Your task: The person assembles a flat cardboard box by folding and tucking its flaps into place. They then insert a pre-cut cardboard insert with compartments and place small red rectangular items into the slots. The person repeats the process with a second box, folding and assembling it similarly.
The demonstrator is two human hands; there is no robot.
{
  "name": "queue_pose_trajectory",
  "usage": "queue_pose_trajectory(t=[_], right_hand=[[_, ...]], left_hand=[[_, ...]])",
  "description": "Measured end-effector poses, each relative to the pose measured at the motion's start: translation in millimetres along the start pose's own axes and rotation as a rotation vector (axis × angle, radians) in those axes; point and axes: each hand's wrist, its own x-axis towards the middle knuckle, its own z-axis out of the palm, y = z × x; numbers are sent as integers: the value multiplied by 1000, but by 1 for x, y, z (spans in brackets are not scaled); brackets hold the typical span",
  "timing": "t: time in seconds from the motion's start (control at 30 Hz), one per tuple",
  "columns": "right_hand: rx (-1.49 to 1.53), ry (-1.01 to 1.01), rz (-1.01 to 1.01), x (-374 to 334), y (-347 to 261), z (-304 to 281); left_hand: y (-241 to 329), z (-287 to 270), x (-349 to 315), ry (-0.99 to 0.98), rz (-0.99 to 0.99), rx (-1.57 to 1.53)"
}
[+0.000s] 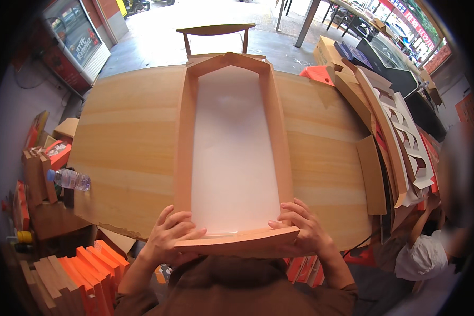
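Two hands (166,237) (308,229) at box's near edge (237,244)

Left fingers (180,216) and right fingers (296,215) bent, forearms (338,267) wide apart.

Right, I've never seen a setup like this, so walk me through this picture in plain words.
There is no machine here: a person is working with two bare hands. The single picture comes from the left of two wide fisheye cameras worn on the head, looking down, so straight edges bend and the rim goes dark.

On the pale brown wooden table lies a long, open, light-brown cardboard box with a white inside base. The left hand holds its near left corner and the right hand its near right corner.

Toward the right side is a pile of brown and white cardboard pieces. The white sleeve at far right belongs to someone else.
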Motion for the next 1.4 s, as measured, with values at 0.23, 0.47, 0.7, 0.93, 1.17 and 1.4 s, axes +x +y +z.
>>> queue_pose_trajectory(t=[0.23,0.47,0.7,0.93,1.17,1.4], right_hand=[[513,414,249,-16,-2,49],[223,328,118,-5,0,33],[139,391,150,5,-15,42],[245,474,260,2,-23,50],[67,462,291,9,-31,39],[-89,148,236,35,-33,10]], left_hand=[[-6,29,-6,351,-163,-262],[11,59,0,613,-296,-392],[29,32,17,455,-300,-156],[39,7,39,393,-426,-207],[26,-18,57,-1,-268,6],[22,-20,71,-218,-305,59]])
